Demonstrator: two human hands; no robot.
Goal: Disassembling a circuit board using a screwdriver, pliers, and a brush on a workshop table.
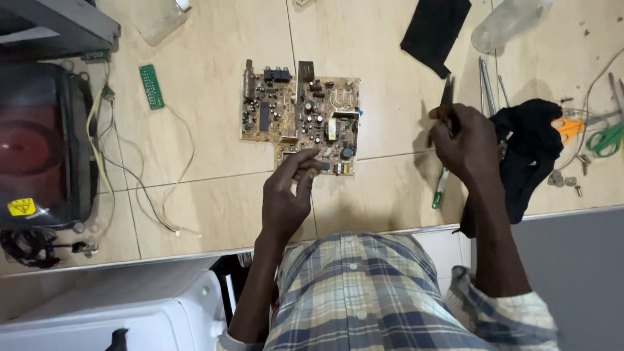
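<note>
A tan circuit board (300, 117) studded with components lies flat on the tiled worktop (214, 208). My left hand (286, 195) rests at its near edge, fingertips pinched together and touching the board's bottom rim. My right hand (465, 140) hovers to the right of the board, fingers closed around a thin dark tool (447, 94) that points away from me. A green-handled screwdriver (441, 187) lies on the worktop just below that hand.
A dark tube television shell (39, 149) with loose wires (140, 175) sits at the left. A small green board (151, 86), black cloths (530, 146), metal tools (486, 84), orange and green scissors (588, 133), screws (562, 180) and clear bottles (507, 23) lie around.
</note>
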